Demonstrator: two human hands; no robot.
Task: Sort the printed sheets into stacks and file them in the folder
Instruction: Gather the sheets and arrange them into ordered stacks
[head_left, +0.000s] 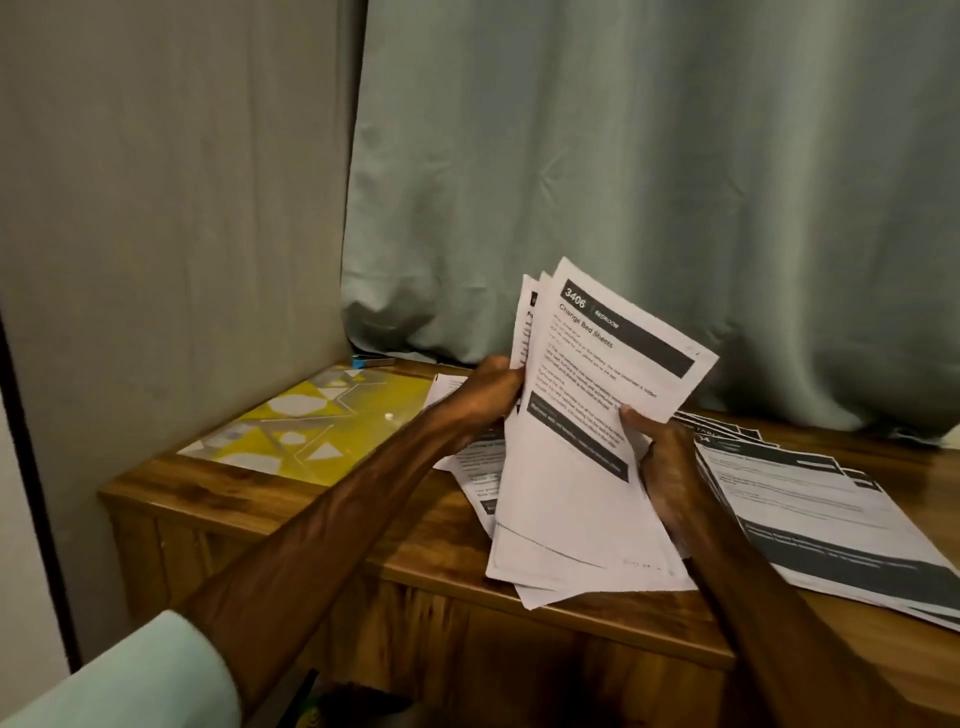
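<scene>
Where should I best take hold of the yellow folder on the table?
Probably the near edge of the yellow folder, from the front: it lies flat, its left side runs close along the wall, and sheets lie by its right.

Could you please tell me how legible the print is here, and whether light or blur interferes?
Head view: dim, warm light; on the held sheet the heading, Change Bed Sheets, is legible but the body text blurs; the stack at right is soft and unreadable; the yellow folder shows a faint sheen.

The stack (810, 499) at four o'clock runs off the right edge. The held sheets' (571, 483) small print blurs, unreadable.
</scene>
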